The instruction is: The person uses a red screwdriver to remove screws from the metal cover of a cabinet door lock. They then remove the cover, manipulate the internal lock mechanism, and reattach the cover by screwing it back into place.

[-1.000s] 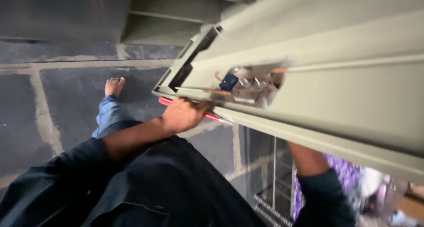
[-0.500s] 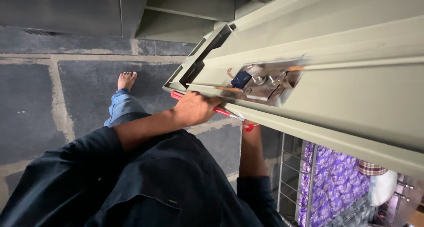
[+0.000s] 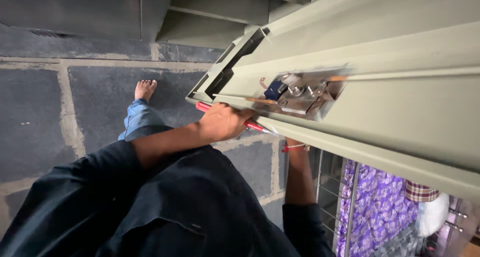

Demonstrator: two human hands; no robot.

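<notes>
The left hand (image 3: 224, 122) is closed around a red-handled screwdriver with a slim metal shaft (image 3: 234, 118), its fingers wrapped over the middle of the tool so that the red handle end sticks out to the left and the shaft points right and slightly down. The hand and tool sit right against the lower edge of a long olive-green metal door panel (image 3: 400, 102), which runs slantwise across the view from the upper middle to the lower right. Just above and to the right of the hand, set into a recess in that panel, is a grey metal lock mechanism with a small dark blue part (image 3: 295, 92); the screwdriver's tip lies just below it, not touching it as far as can be seen.

The right hand is hidden behind the panel's lower edge, so I cannot tell whether it is open or closed; only the right forearm, with a thin red thread bracelet (image 3: 295, 147) at the wrist, rises to meet the panel. Both arms wear dark navy sleeves (image 3: 100, 187). Below lie dark grey stone floor slabs with pale joints (image 3: 40, 117), and a bare foot (image 3: 145, 90) below a blue jeans leg (image 3: 137, 119). At the lower right hangs purple patterned cloth (image 3: 380, 207) behind a wire rack (image 3: 350, 197).
</notes>
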